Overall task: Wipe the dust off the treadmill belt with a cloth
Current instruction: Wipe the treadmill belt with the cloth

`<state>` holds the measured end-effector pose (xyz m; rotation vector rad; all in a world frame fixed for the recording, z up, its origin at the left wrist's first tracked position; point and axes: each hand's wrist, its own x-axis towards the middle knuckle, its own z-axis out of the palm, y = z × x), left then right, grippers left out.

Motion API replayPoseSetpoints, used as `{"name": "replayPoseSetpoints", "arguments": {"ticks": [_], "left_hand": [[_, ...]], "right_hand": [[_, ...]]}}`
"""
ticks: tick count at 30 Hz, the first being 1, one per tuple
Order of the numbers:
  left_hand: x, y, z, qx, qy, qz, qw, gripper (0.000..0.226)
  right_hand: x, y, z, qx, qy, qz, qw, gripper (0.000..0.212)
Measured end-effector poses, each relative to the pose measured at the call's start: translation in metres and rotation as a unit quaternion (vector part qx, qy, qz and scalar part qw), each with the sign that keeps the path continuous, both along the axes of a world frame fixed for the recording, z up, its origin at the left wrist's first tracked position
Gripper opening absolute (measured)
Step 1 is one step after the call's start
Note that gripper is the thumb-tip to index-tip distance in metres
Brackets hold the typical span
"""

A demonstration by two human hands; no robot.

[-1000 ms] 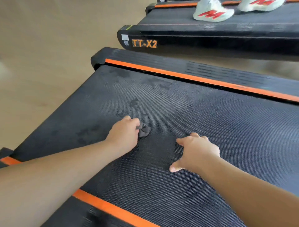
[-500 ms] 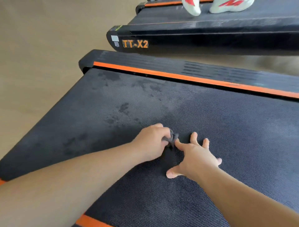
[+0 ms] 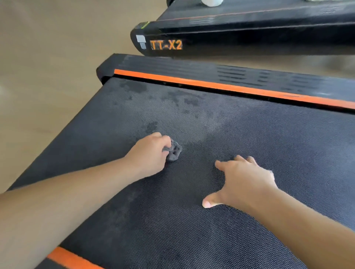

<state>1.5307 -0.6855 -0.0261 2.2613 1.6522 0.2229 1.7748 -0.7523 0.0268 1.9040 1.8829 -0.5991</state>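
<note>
The black textured treadmill belt (image 3: 249, 146) fills most of the head view, with dark damp-looking patches toward its far left part. My left hand (image 3: 151, 151) grips a small bunched grey cloth (image 3: 174, 152) and holds it down on the belt near the middle. My right hand (image 3: 244, 178) rests on the belt to the right of the cloth, fingers spread and fairly straight, thumb stretched toward me. The two hands are a hand's width apart.
Orange-striped side rails border the belt at the far side (image 3: 230, 87) and the near left corner (image 3: 71, 258). A second black treadmill marked TT-X2 (image 3: 166, 45) stands beyond, with a white shoe tip (image 3: 211, 2) on it. Light wooden floor (image 3: 48, 67) lies to the left.
My left hand slid the cloth right until it met my right hand, then back left; the hands are apart again. The camera view shifted, and the shoes on the far treadmill have nearly left the frame.
</note>
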Motion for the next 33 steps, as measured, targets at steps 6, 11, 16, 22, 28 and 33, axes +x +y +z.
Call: {"name": "replayPoseSetpoints", "arguments": {"ticks": [6, 11, 16, 22, 28, 33], "left_hand": [[-0.002, 0.002, 0.003, -0.015, -0.018, -0.033, 0.999, 0.005], [-0.015, 0.030, 0.003, 0.007, -0.009, -0.104, 0.995, 0.010], [0.011, 0.036, -0.002, 0.040, -0.026, -0.049, 0.998, 0.009], [0.007, 0.043, -0.003, -0.002, -0.039, -0.123, 0.992, 0.011], [0.036, 0.025, -0.003, 0.008, -0.098, -0.136, 0.986, 0.009], [0.068, 0.041, -0.005, 0.001, -0.042, -0.295, 0.954, 0.009]], "right_hand": [[-0.029, 0.015, -0.018, 0.012, 0.078, 0.020, 0.997, 0.137], [-0.033, 0.016, -0.026, 0.003, 0.086, -0.011, 0.996, 0.132], [-0.031, 0.012, -0.009, 0.061, 0.140, -0.107, 0.982, 0.084], [-0.021, 0.019, -0.023, 0.222, 0.094, -0.178, 0.954, 0.050], [0.000, 0.039, -0.044, 0.274, 0.056, -0.224, 0.934, 0.058], [0.022, 0.068, -0.061, 0.298, 0.030, -0.212, 0.930, 0.052]]}}
